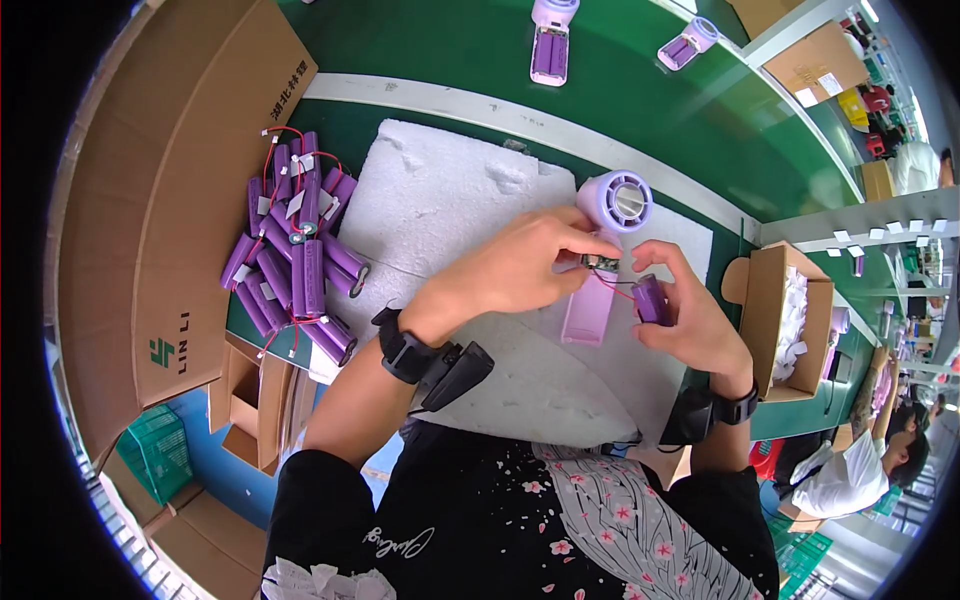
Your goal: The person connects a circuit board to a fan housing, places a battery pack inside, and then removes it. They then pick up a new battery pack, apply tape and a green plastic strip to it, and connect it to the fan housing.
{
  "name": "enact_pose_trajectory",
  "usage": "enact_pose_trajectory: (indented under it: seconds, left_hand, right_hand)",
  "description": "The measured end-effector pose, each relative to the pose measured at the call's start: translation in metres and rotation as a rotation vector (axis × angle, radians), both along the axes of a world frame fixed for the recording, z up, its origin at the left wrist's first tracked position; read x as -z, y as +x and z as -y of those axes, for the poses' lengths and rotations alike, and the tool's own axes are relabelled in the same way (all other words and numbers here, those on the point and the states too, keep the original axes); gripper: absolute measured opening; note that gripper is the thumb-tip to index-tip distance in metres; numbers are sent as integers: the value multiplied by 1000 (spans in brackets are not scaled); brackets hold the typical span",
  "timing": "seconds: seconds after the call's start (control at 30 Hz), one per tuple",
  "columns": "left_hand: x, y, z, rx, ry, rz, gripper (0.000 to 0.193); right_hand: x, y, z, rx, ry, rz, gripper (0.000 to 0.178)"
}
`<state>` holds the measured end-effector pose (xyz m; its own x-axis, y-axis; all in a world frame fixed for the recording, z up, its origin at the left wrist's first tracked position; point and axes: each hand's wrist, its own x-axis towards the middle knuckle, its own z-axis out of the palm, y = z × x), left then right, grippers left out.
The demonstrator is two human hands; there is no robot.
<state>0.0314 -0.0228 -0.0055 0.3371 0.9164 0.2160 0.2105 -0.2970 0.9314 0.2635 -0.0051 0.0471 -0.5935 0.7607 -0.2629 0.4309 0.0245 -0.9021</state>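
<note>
The left hand (525,262) has its fingertips drawn together, pinching a small dark circuit board (600,262) that sits at the neck of a lilac handheld fan (608,235). The fan lies on its back on a white foam sheet (440,200), round head pointing away from the person, its open pink handle shell (588,312) pointing toward them. The right hand (690,318) curls its fingers and thumb around one purple cylindrical battery cell (651,299), gripping it just right of the handle shell. Thin red and black wires (618,286) run from the board to that cell.

Each wrist carries a black strap with a dark device: one on the left wrist (432,362), one on the right wrist (712,411).

On the green bench (440,50), left of the foam, lies a loose heap of purple battery cells (298,262) with red leads; the exact count cannot be told, but well over a dozen show. Two more partly assembled lilac fans rest farther off: one (552,40) upright in view, one (685,44) tilted. A large flat cardboard box (170,200) stands at the left. One smaller open carton (790,315) holding white pieces sits at the right. One green plastic basket (158,450) shows below the bench at lower left.
</note>
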Motion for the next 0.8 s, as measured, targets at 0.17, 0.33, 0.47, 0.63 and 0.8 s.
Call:
enact_pose_trajectory:
  seconds: [0.17,0.33,0.47,0.63,0.8]
  left_hand:
    - [0,5,-1,-36,-41,25,34]
    - [-7,6,1,-62,-151,-35,36]
    - [1,9,3,-92,-155,-19,36]
    - [4,11,5,-118,-97,-10,35]
    - [3,11,4,-126,-78,-33,34]
  right_hand:
    - [-3,8,8,358,-227,-87,44]
    - [-1,2,13,303,400,364,31]
    - [13,3,8,119,937,366,25]
    - [19,9,-1,-64,993,325,20]
    - [13,1,-6,-218,993,432,7]
